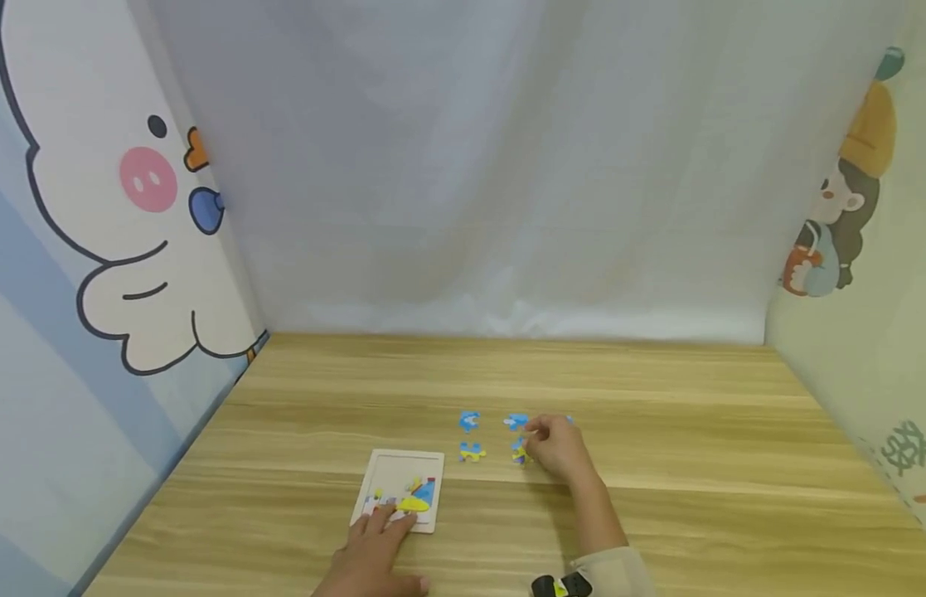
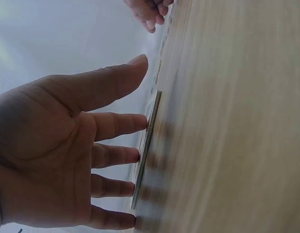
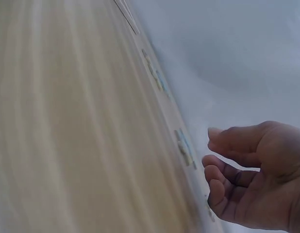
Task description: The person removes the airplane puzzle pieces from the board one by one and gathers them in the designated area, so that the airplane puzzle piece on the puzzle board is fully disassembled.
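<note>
In the head view my left hand [image 1: 373,551] rests its fingertips on the lower part of a white-framed puzzle board [image 1: 406,455], where colourful pieces [image 1: 425,494] lie inside the frame. The left wrist view shows those fingers spread and nearly straight at the board's edge [image 2: 149,141]. My right hand [image 1: 561,448] hovers by the loose jigsaw pieces, fingers loosely curled; nothing shows between thumb and forefinger [image 3: 225,162]. Nearest to it are a blue-and-white piece [image 1: 516,421] and a blue-and-yellow piece [image 1: 519,452], the latter partly hidden by the fingers.
Left of these lie a blue piece [image 1: 469,421] and a yellow-and-blue piece [image 1: 472,453]. A bit of another blue piece [image 1: 569,419] peeks out behind the right hand. The wooden table [image 1: 694,464] meets a white curtain [image 1: 507,207] at the back and printed walls at both sides.
</note>
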Tool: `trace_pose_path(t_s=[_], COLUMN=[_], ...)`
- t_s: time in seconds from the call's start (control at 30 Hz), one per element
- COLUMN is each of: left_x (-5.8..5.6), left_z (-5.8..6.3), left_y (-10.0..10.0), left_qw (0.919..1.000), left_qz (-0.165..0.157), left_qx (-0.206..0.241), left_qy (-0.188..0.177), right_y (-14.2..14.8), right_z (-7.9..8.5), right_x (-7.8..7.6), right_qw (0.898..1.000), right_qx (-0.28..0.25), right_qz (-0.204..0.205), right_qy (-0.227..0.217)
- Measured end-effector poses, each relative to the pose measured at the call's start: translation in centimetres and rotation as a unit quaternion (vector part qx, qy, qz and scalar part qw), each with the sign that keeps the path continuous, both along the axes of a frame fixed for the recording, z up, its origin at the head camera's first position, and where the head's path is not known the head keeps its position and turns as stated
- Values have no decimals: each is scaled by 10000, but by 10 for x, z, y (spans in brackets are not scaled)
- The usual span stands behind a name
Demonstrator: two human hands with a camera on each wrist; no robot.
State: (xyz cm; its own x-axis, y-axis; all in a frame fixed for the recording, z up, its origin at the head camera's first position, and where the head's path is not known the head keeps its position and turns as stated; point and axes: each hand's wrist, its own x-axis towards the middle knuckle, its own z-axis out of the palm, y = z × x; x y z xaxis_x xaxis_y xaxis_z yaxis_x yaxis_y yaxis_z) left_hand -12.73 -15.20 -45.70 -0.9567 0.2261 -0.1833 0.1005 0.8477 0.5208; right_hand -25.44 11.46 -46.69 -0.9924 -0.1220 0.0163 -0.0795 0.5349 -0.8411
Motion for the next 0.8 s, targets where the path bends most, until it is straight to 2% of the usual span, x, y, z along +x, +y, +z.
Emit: trace_pose_path(t_s=[0.27,0.47,0.57,0.67,0.8], left_x=[3,0,-2,-2,-2], left_z=[-1,-6,-7,-8,-8], left_y=[-1,5,9,12,14], left_qw=[9994,10000,9999,9999,9994], left_qz=[9,-80,-143,-163,-206], left_qx=[321,-39,-20,-11,-234], left_qy=[-90,45,29,35,139], right_y=[0,-8,-12,-17,-24], right_z=[7,10,10,11,15], right_x=[8,11,12,12,14], right_qw=[9988,9959,9941,9924,9898], right_qx=[-65,-105,-85,-58,-53], right_qz=[465,822,954,1116,1362], right_qy=[151,367,506,512,424])
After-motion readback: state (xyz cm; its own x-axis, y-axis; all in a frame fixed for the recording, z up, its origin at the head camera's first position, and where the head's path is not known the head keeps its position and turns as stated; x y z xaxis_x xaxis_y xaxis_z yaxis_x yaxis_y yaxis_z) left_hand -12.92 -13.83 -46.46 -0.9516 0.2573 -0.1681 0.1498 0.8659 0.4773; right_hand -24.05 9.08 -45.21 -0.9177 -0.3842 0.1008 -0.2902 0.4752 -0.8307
